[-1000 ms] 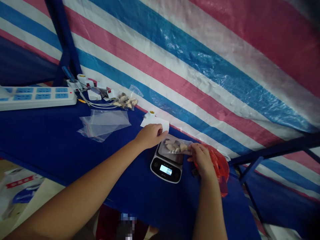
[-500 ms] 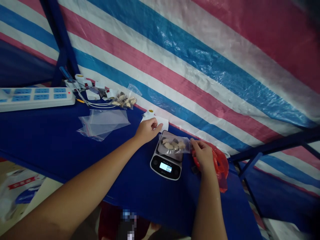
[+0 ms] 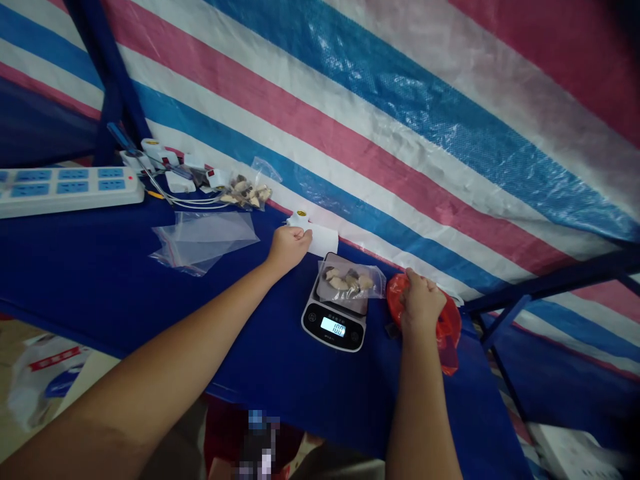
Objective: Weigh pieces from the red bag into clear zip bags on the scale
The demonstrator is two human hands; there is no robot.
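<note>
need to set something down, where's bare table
Bare: below the power strip and ziplock bags, and in front of the digital scale, between the forearms. Crowded: back left with plugs and cables, and right at the red plastic bag.

Bare forearms [image 3: 200, 340] taper to narrow wrists [image 3: 274, 268] and bare fingers [image 3: 301, 235].

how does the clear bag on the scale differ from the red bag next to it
The clear bag is see-through, showing pale and dark pieces inside; the red bag is coloured, and its contents can't be made out.
The clear bag lies fairly flat on the scale; the red bag is crumpled and bulky.
The clear bag is apart from both hands; the red bag has the right hand over it.
Both look like thin plastic.
</note>
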